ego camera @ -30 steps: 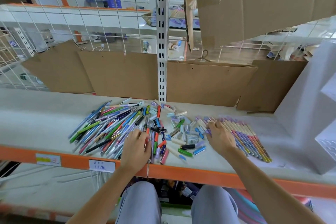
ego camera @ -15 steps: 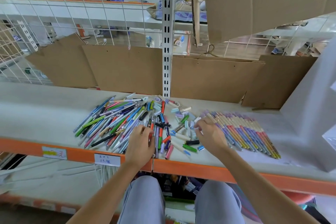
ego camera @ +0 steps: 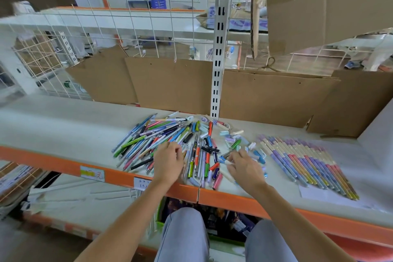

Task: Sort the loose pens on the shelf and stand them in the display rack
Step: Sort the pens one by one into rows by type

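i see the shelf with its orange front edge, and a loose pile of pens spread across its middle, colours mixed and pointing every way. my left hand rests on the pile's near right side, fingers curled down among the pens; i cannot tell whether it actually grips one. my right hand sits over a scatter of short caps and pinches a small pale piece at the fingertips. further right, apart from the pile, a neat row of matching pens lies side by side on the shelf, over a paper sheet. cardboard lines the back.
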